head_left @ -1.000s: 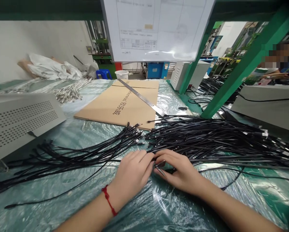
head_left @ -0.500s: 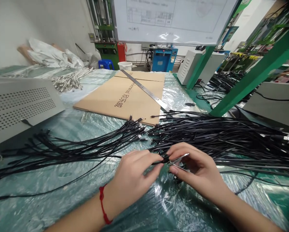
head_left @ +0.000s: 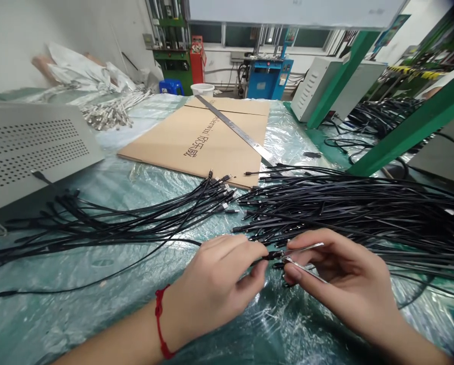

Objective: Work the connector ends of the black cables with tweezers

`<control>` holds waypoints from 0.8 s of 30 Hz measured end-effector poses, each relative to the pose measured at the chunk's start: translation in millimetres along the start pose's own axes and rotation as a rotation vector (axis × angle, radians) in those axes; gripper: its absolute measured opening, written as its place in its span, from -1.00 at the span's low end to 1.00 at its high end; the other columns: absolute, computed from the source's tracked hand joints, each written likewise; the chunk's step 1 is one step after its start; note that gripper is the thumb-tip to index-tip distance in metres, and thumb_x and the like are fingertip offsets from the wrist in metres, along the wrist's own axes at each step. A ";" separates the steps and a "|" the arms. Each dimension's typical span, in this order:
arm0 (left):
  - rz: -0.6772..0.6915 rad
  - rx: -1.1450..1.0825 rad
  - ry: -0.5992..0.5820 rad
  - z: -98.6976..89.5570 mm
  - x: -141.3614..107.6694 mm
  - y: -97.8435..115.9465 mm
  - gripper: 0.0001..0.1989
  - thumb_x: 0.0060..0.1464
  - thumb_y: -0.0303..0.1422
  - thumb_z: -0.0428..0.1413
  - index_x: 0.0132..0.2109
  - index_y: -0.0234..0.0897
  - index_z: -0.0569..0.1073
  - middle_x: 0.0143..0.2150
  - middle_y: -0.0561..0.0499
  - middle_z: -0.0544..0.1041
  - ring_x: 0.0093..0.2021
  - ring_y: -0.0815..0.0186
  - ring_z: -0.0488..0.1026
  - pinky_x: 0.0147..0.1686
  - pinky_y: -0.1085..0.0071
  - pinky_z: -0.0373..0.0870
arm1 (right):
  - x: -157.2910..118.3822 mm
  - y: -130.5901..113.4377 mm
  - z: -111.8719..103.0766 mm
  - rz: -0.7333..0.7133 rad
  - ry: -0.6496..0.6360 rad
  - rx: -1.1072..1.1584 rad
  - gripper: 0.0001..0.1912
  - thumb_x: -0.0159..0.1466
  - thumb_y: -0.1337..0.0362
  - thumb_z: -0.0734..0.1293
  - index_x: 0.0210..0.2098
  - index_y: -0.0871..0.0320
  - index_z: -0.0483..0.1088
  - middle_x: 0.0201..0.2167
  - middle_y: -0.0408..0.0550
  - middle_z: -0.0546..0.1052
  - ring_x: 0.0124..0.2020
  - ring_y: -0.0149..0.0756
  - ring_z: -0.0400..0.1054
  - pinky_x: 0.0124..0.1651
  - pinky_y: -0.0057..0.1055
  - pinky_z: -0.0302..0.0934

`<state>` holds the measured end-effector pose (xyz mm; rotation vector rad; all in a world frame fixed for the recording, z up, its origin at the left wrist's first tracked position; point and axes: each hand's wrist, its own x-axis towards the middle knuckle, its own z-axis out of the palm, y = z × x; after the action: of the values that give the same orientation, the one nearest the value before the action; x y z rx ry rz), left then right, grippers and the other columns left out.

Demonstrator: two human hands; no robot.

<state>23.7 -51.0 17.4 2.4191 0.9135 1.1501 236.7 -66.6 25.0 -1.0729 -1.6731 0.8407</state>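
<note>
My left hand [head_left: 223,279], a red cord bracelet [head_left: 159,317] round its wrist, pinches a black USB cable [head_left: 271,256] close to its connector end. From the other side, my right hand [head_left: 348,276] grips a shiny metal nail clipper [head_left: 306,248] between thumb and forefinger, its lever raised apart from the body. The clipper's jaws meet the cable end just beyond my left fingertips. Whether they bite into it is too small to tell. Behind my hands lie a smaller bunch of black cables [head_left: 147,223] at left and a large pile of black cables [head_left: 337,203] at right.
A flat cardboard sheet [head_left: 227,147] with a steel ruler [head_left: 238,131] across it lies farther back on the plastic-covered table [head_left: 98,324]. A perforated grey metal box [head_left: 33,147] stands at left. A green post [head_left: 409,124] slants up at right.
My right hand has drawn back to the right, so more of the nail clipper and the cable end shows. My left hand keeps its pinch. The whole view has shifted slightly.
</note>
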 end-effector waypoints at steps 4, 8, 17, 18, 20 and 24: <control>0.012 0.010 -0.009 -0.6 0.9 0.4 -0.87 0.22 -0.55 0.09 -0.11 -0.29 0.44 -0.37 0.09 0.42 -0.36 0.40 0.36 -0.33 0.45 0.28 | -1.9 -0.4 0.4 -0.083 0.030 -0.133 -0.74 0.18 0.29 0.51 -0.15 -0.01 0.49 -0.37 -0.15 0.62 -0.47 -0.40 0.55 -0.40 -0.59 0.47; 0.019 0.005 -0.019 0.0 0.9 0.6 -0.87 0.22 -0.55 0.09 -0.10 -0.31 0.44 -0.37 0.08 0.42 -0.37 0.40 0.35 -0.34 0.44 0.28 | -3.2 1.4 0.1 -0.129 0.039 -0.200 -0.74 0.18 0.29 0.52 -0.15 -0.03 0.49 -0.31 -0.13 0.63 -0.43 -0.38 0.56 -0.40 -0.57 0.48; 0.012 0.002 -0.028 -0.1 1.0 0.6 -0.88 0.23 -0.55 0.07 -0.13 -0.30 0.45 -0.39 0.07 0.44 -0.37 0.38 0.36 -0.34 0.43 0.30 | -4.8 1.8 0.1 -0.181 0.003 -0.241 -0.74 0.20 0.33 0.50 -0.14 -0.01 0.49 -0.30 -0.11 0.63 -0.36 -0.31 0.58 -0.37 -0.50 0.50; 0.017 0.003 -0.025 -0.3 1.2 0.5 -0.88 0.23 -0.55 0.07 -0.13 -0.30 0.45 -0.39 0.07 0.43 -0.37 0.39 0.36 -0.35 0.43 0.30 | -4.6 1.6 -0.1 -0.186 0.002 -0.246 -0.75 0.20 0.34 0.49 -0.14 0.00 0.49 -0.31 -0.12 0.63 -0.36 -0.32 0.58 -0.36 -0.51 0.49; 0.024 0.006 -0.022 -0.6 1.4 0.5 -0.88 0.22 -0.55 0.07 -0.13 -0.31 0.45 -0.39 0.08 0.42 -0.37 0.39 0.35 -0.35 0.44 0.30 | -3.8 0.9 -0.8 -0.192 -0.004 -0.260 -0.76 0.20 0.37 0.49 -0.15 0.02 0.49 -0.31 -0.14 0.63 -0.37 -0.36 0.57 -0.35 -0.55 0.48; 0.031 0.006 -0.027 -0.4 1.1 0.6 -0.89 0.21 -0.57 0.08 -0.15 -0.33 0.45 -0.39 0.08 0.42 -0.38 0.40 0.34 -0.35 0.43 0.28 | -3.2 -0.2 -2.4 -0.224 -0.008 -0.310 -0.77 0.21 0.37 0.48 -0.15 0.02 0.49 -0.30 -0.19 0.63 -0.36 -0.43 0.56 -0.31 -0.60 0.46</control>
<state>24.2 -50.7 18.7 2.4561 0.8752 1.1244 239.5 -69.6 24.8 -1.0610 -1.9311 0.4522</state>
